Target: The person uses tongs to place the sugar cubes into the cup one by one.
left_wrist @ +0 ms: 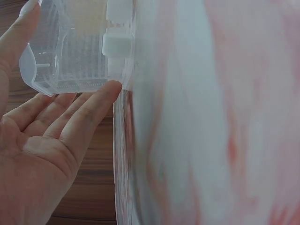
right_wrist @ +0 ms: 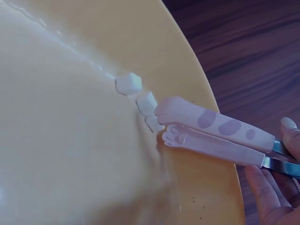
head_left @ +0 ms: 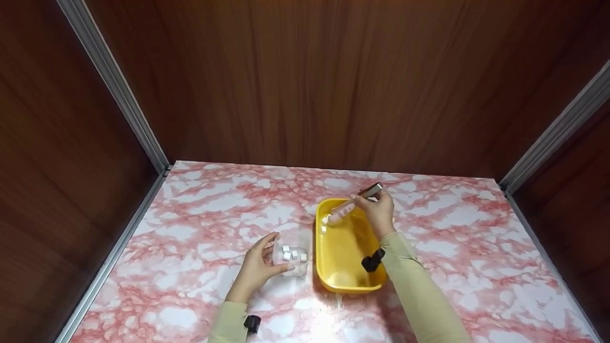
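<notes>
In the head view my right hand [head_left: 380, 212] pinches a pair of pink paw-tipped tongs [head_left: 344, 208] over the far left corner of a yellow basin [head_left: 350, 288]. Up close in the right wrist view, the tips of the tongs [right_wrist: 215, 126] are slightly apart. Three small white cubes lie in a row by the wall; the nearest cube [right_wrist: 153, 123] is right at the tips, and whether they touch it I cannot tell. My left hand [head_left: 257, 267] holds a clear plastic container [left_wrist: 79, 84] between thumb and fingers, left of the basin. Several white cubes [head_left: 294, 254] are inside it.
The basin and container stand on a table [head_left: 190, 267] with a red and white marbled top. Dark wood-grain panels [head_left: 295, 85] with metal edge strips close off the back and both sides.
</notes>
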A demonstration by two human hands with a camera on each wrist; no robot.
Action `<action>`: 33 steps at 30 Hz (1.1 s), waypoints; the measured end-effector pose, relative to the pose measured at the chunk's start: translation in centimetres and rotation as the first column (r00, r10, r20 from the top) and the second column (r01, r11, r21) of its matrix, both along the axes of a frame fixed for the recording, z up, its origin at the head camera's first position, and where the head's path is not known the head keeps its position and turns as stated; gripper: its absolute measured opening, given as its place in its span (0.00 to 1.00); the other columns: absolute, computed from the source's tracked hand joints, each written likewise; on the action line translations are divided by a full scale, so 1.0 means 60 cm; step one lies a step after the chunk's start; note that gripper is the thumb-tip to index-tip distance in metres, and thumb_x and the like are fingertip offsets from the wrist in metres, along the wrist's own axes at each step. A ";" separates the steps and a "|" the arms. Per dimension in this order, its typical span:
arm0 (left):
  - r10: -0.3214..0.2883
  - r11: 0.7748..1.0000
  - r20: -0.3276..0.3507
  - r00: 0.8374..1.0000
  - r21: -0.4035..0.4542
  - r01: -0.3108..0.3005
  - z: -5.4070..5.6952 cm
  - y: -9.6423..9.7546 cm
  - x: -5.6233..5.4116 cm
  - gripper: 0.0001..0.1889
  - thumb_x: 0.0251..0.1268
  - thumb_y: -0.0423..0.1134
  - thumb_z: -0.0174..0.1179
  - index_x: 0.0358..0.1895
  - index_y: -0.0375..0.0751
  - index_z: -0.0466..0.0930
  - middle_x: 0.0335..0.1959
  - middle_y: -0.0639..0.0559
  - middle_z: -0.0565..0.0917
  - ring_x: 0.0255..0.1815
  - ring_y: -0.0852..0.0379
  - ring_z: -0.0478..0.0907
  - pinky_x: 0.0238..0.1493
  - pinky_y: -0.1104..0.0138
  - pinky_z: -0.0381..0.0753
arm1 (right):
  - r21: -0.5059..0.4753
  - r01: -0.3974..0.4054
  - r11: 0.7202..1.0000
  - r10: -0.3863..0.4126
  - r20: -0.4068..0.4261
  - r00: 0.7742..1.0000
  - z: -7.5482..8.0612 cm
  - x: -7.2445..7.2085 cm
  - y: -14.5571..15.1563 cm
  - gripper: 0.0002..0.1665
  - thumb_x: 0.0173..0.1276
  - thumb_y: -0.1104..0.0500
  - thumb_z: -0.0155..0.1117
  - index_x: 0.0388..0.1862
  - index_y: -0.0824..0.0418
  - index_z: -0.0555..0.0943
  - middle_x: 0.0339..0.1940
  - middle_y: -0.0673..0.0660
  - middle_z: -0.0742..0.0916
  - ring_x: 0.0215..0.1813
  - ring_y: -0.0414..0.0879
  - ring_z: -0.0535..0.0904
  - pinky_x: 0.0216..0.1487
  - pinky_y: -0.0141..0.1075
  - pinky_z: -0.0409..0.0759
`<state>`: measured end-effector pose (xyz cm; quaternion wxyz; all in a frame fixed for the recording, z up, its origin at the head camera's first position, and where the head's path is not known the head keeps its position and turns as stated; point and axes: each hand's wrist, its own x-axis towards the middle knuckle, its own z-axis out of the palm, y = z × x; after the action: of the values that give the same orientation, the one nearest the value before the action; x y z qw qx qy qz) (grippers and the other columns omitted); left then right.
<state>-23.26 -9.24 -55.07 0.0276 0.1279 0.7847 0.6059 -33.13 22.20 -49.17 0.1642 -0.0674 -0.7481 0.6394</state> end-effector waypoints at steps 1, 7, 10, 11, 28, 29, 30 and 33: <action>-0.001 1.000 0.004 1.000 0.002 0.001 0.000 0.000 0.001 0.47 0.45 0.44 0.77 0.71 0.44 0.62 0.69 0.49 0.66 0.66 0.42 0.65 0.59 0.52 0.72 | 0.003 0.003 1.000 -0.003 -0.001 1.000 -0.008 -0.005 0.001 0.16 0.55 0.63 0.75 0.38 0.70 0.79 0.38 0.61 0.81 0.39 0.49 0.77 0.37 0.30 0.79; -0.007 1.000 0.010 1.000 0.010 0.006 0.003 0.001 0.002 0.45 0.47 0.40 0.76 0.71 0.44 0.62 0.69 0.49 0.66 0.66 0.40 0.64 0.58 0.50 0.72 | 0.018 -0.019 1.000 0.018 0.008 1.000 -0.011 -0.008 -0.002 0.16 0.55 0.63 0.75 0.37 0.69 0.79 0.36 0.60 0.82 0.38 0.48 0.77 0.36 0.31 0.78; -0.001 1.000 0.009 1.000 0.009 0.000 0.003 0.001 0.002 0.44 0.48 0.38 0.75 0.71 0.44 0.62 0.69 0.49 0.66 0.66 0.40 0.65 0.58 0.50 0.72 | 0.025 -0.026 0.999 0.026 0.010 1.000 -0.010 -0.008 -0.005 0.16 0.54 0.63 0.76 0.36 0.69 0.79 0.35 0.60 0.82 0.37 0.48 0.77 0.35 0.31 0.77; 0.002 1.000 0.010 1.000 0.008 -0.002 0.003 0.002 0.002 0.44 0.48 0.37 0.75 0.71 0.45 0.62 0.69 0.49 0.66 0.66 0.40 0.65 0.58 0.50 0.72 | 0.029 -0.029 0.999 0.028 0.010 1.000 -0.010 -0.008 -0.005 0.15 0.54 0.64 0.76 0.35 0.69 0.79 0.35 0.60 0.81 0.36 0.48 0.76 0.35 0.31 0.77; 0.015 1.000 -0.003 1.000 -0.011 -0.015 0.001 0.000 0.001 0.45 0.47 0.40 0.76 0.71 0.45 0.63 0.69 0.50 0.66 0.65 0.41 0.66 0.57 0.53 0.74 | 0.108 -0.058 0.993 0.062 -0.034 0.998 -0.006 -0.009 -0.013 0.12 0.52 0.67 0.77 0.29 0.67 0.79 0.34 0.59 0.83 0.37 0.48 0.79 0.37 0.32 0.78; 0.013 1.000 -0.004 1.000 -0.011 -0.013 0.000 0.000 0.001 0.45 0.47 0.41 0.76 0.71 0.44 0.63 0.69 0.49 0.66 0.65 0.41 0.66 0.57 0.53 0.74 | 0.111 -0.055 0.992 0.059 -0.039 0.997 -0.007 -0.009 -0.014 0.12 0.51 0.67 0.77 0.30 0.67 0.80 0.33 0.59 0.83 0.36 0.48 0.79 0.36 0.31 0.78; 0.010 1.000 -0.002 1.000 -0.012 -0.010 0.000 0.001 0.001 0.46 0.46 0.42 0.76 0.71 0.44 0.62 0.69 0.49 0.66 0.65 0.41 0.66 0.57 0.53 0.73 | 0.111 -0.052 0.993 0.057 -0.043 0.997 -0.007 -0.009 -0.015 0.12 0.51 0.67 0.77 0.30 0.67 0.80 0.33 0.59 0.83 0.36 0.48 0.80 0.36 0.31 0.78; 0.004 1.000 0.007 1.000 -0.015 -0.003 -0.001 0.000 0.001 0.47 0.45 0.46 0.76 0.71 0.45 0.62 0.70 0.49 0.65 0.66 0.41 0.65 0.58 0.52 0.72 | 0.097 -0.041 0.994 0.046 -0.048 0.998 -0.008 -0.008 -0.016 0.12 0.51 0.68 0.76 0.31 0.66 0.81 0.32 0.59 0.83 0.35 0.48 0.80 0.35 0.30 0.79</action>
<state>-23.20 -9.22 -55.13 0.0305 0.1240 0.7894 0.6004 -33.60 21.23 -49.63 0.1721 -0.0272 -0.7748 0.6077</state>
